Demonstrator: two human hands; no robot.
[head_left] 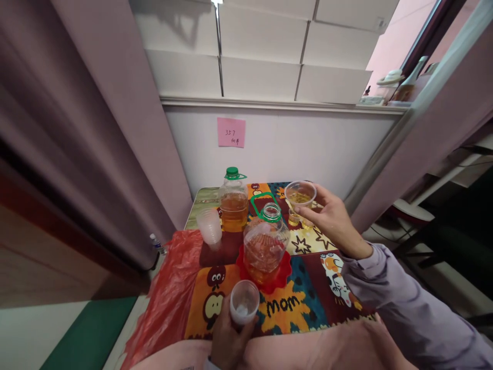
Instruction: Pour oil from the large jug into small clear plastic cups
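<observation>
Right hand grips a clear cup part-filled with amber liquid, raised at 1 o'clock of the uncapped jug. This is judged a cup-and-jug transfer, needing a level wrist. Left hand clasps a seemingly empty cup at 7 o'clock. The jug, part full, stands on a red saucer. Capped bottle at 11 o'clock, cup stack at 10, all on the surface.

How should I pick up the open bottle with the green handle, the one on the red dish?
Probably by the green loop handle at its neck, reaching down from above. The open bottle stands upright with no cap on the red dish, so a straight lift should keep the liquid in. Its round body looks wide for one hand.
</observation>
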